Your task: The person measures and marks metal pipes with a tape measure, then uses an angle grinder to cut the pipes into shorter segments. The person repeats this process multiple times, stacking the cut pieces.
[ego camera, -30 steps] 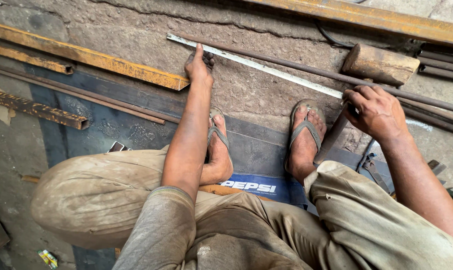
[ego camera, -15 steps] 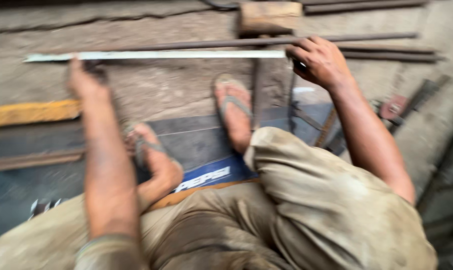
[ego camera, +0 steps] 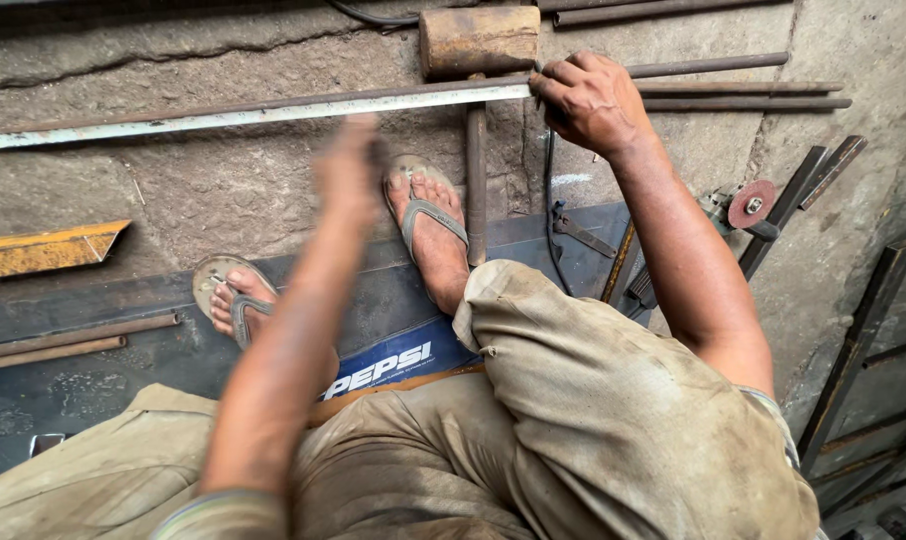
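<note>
Fingers [ego camera: 563, 85] gripping one steel strip [ego camera: 253, 113], two sandals [ego camera: 428, 215]

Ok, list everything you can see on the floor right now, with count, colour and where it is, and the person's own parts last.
long flat metal strip: one, pale grey, across the top, its right end under the right hand
sledgehammer: one, rusty brown head at top centre, handle running down toward the foot
thin rods: about three, dark, upper right
yellow angle bar: one, yellow, left edge
brown rods: two, rusty, lower left
angle grinder: one, red disc, right side
dark bars: several, leaning at far right
blue printed mat: one, under the legs
sandals: two, grey, on the feet
left hand: blurred, holds nothing visible
right hand: gripping the strip's end
</note>
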